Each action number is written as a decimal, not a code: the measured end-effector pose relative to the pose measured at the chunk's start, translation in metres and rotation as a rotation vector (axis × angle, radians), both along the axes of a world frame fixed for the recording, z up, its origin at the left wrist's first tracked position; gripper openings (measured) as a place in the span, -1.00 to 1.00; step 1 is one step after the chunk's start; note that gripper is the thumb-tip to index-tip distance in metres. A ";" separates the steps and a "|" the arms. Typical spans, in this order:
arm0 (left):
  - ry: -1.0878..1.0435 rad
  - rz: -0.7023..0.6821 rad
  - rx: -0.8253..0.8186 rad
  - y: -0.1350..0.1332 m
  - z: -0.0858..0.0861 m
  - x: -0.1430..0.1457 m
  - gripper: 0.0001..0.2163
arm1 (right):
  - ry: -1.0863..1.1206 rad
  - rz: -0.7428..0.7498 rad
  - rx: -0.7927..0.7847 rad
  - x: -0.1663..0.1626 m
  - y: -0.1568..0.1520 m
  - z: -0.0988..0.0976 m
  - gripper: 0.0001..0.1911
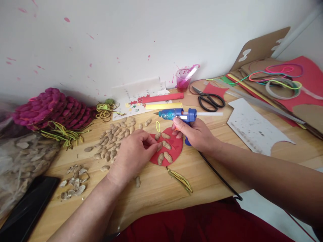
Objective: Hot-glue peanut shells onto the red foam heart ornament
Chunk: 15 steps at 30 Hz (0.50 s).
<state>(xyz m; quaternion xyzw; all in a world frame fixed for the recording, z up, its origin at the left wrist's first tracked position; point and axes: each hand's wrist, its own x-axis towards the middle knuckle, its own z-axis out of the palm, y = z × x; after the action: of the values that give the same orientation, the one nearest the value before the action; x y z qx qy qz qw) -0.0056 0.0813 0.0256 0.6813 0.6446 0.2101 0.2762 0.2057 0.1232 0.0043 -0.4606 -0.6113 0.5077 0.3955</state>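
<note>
Far left of the frame: a bag (22, 161), its contents blurred. Left of centre: a pile of nuts (113, 141) on the table (156, 191).

The left hand (133, 151), fingers curled, pinches one peanut (159, 146) at the left edge of the red disc (176, 148), centre frame, which bears several others. Judged from this, the peanut is best pressed flat, fingertips clear of any fresh glue, in line with its neighbours.

The right hand (198, 134) is wrapped round the glue gun (176, 114), its nozzle pointing left above the disc's upper edge. The hot tip should stay off the left fingers and the cord (217, 174) slack.

Not discernible: glue under the pinched peanut, the trigger finger, and the disc's left rim beneath the hand. The cord passes out of sight over the table edge, lower right.
</note>
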 end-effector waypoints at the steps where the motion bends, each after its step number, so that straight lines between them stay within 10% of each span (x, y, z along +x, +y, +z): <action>1: 0.005 0.000 0.004 0.000 0.000 0.000 -0.85 | -0.003 0.001 -0.003 0.000 0.000 0.000 -0.48; 15: 0.068 -0.081 0.052 -0.001 -0.002 0.000 -0.83 | 0.008 -0.005 -0.016 -0.001 0.000 0.001 -0.48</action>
<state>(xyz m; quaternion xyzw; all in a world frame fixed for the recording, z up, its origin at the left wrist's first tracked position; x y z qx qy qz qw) -0.0061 0.0807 0.0239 0.7204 0.6199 0.1924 0.2445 0.2050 0.1237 0.0055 -0.4630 -0.6047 0.5133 0.3955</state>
